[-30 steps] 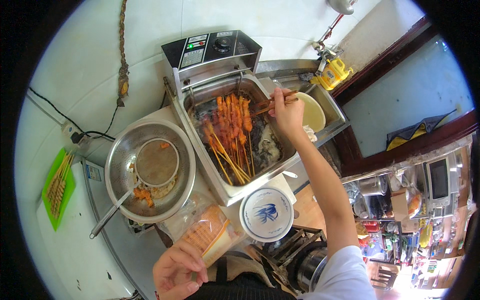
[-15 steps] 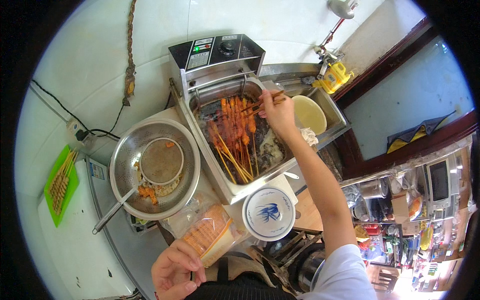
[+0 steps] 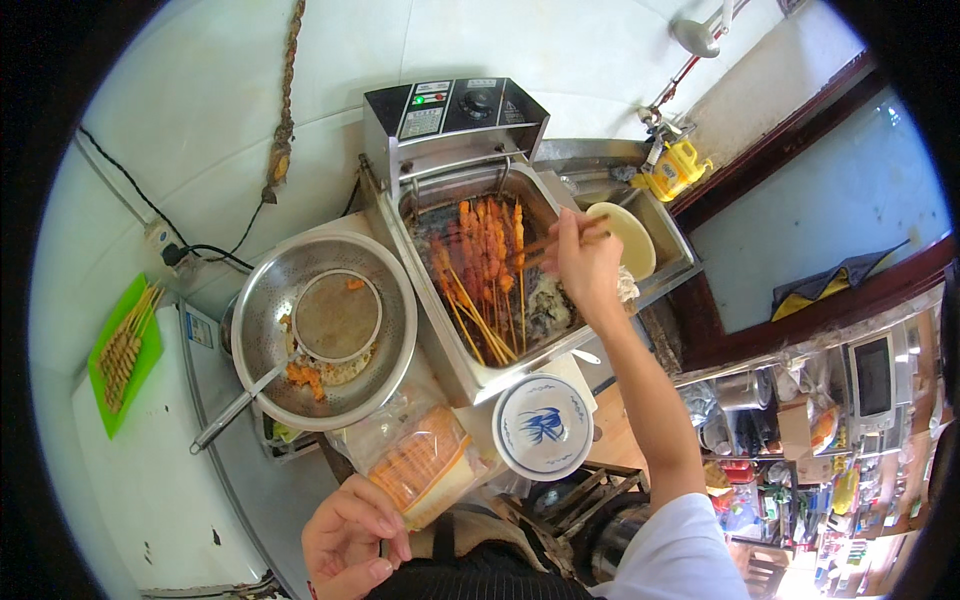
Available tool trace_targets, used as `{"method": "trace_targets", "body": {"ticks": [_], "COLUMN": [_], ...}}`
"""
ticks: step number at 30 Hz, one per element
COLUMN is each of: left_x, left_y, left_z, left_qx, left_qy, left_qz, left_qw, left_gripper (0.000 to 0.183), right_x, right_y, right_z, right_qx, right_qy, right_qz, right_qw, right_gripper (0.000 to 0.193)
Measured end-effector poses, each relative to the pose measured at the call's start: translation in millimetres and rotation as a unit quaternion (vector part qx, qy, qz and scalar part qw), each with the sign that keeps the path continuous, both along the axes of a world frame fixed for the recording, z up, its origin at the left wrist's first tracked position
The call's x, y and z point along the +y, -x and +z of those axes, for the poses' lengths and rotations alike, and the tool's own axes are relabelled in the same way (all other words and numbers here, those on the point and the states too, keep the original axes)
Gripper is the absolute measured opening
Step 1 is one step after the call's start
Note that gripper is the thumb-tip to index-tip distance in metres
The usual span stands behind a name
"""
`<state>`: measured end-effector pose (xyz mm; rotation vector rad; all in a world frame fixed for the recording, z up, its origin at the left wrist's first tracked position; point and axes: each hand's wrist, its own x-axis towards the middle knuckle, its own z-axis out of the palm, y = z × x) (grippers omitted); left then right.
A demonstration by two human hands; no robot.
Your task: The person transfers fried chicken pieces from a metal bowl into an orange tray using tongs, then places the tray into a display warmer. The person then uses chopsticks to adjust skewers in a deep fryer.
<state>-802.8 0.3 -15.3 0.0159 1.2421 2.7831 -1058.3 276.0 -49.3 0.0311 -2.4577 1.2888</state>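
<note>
My right hand (image 3: pixel 585 265) grips a pair of wooden chopsticks (image 3: pixel 535 247), whose tips reach over the skewers. Several reddish-brown food skewers (image 3: pixel 485 250) lie side by side in the oil of a steel electric fryer (image 3: pixel 460 385), their bare sticks pointing toward me. Pale foam floats at the oil's right side. My left hand (image 3: pixel 355 535) is low in front of me with fingers loosely bent, thumb apart, and nothing visible in it. Just beyond it lies a clear bag of orange-brown food slices (image 3: pixel 418 455).
Left of the fryer sits a steel colander (image 3: pixel 400 375) with a round mesh strainer (image 3: pixel 340 315) inside. A blue-and-white bowl (image 3: pixel 575 455) stands at the fryer's near corner. A green tray (image 3: pixel 150 350) of pale skewers is far left. A cream basin (image 3: pixel 630 240) rests in the sink.
My right hand and the chopsticks have moved toward me and slightly right, down the fryer's right side. The whole view has shifted slightly. My left hand stays put.
</note>
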Motion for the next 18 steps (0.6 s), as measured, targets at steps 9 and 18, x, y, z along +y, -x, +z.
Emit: {"method": "trace_targets", "body": {"ticks": [9,18], "left_x": [2,-4], "left_y": [-1,-6], "left_z": [0,1], "left_qx": [0.025,0.038], "left_qy": [0.001,-0.006], "left_qz": [-0.032,-0.032], "left_qw": [0.999,0.999], "left_gripper": [0.027,0.028], "right_x": [-22,7], "right_y": [-31,-22], "right_z": [-32,-9], "right_qx": [-0.101,-0.091], "right_qy": [0.152,0.047], "right_qz": [0.077,0.013], "right_qw": [0.98,0.995], "right_gripper": [0.031,0.031]}}
